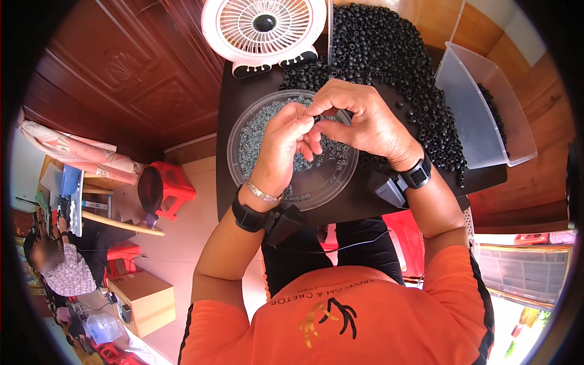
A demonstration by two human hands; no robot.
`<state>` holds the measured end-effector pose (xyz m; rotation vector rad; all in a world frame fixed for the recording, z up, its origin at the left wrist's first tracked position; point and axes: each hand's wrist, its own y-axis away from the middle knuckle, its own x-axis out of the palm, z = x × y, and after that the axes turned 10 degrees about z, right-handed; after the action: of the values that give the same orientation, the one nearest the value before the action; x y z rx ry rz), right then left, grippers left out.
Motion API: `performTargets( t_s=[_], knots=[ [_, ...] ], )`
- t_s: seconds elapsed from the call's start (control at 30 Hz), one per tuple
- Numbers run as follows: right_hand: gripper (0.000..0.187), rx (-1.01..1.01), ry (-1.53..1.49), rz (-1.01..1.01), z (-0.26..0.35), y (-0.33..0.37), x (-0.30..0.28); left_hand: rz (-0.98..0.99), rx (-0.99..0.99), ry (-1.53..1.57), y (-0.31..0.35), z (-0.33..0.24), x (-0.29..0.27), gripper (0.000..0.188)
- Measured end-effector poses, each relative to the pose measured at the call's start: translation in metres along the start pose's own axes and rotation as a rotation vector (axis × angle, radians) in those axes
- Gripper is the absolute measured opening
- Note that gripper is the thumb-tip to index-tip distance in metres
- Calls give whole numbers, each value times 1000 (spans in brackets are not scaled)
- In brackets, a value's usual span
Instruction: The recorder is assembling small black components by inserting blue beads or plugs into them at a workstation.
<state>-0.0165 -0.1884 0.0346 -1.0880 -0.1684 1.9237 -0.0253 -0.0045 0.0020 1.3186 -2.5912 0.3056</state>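
Observation:
Over a round clear tray point(233, 159) my two hands meet fingertip to fingertip. A small black ring-like part point(317, 119) shows between them, partly hidden by the fingers. My left hand point(285, 143) pinches it from the left with thumb and forefinger, the other fingers curled beneath. From the right, the thumb and forefinger of my right hand point(359, 118) close on the same part. Many small grey-green pieces point(252, 137) lie in the tray. Behind and right of my right hand spreads a big heap of black ring-like parts point(380, 45).
A white and pink fan point(264, 23) stands at the table's far left. At the right edge sits a translucent plastic bin point(471, 115) with some black parts inside. Red stools point(175, 190) and a cardboard box point(143, 298) are on the floor at left, where another person point(70, 267) works.

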Motion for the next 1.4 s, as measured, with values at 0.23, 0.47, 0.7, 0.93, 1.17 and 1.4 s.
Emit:
performTargets(
  t_s=[0.23, 0.47, 0.7, 0.93, 1.17, 1.4],
  knots=[
    [27, -31, -66, 57, 0, 4, -6, 129, -39, 143, -2, 4, -5, 28],
    [20, 38, -71, -13, -5, 7, -5, 128, -6, 175, 0, 1, -6, 26],
    [15, 53, -82, 2, 0, 7, -6, 129, 30, 52, 0, -3, -6, 22],
    [10, 102, -47, -56, 1, 6, 0, -7, 36, -138, 1, -4, 4, 20],
    [10, 169, -41, -34, -3, 8, 1, 5, 23, -179, 0, -5, 3, 19],
    [11, 187, -33, 25, -6, 9, -6, 78, -27, -204, -1, -6, -1, 20]
  ],
)
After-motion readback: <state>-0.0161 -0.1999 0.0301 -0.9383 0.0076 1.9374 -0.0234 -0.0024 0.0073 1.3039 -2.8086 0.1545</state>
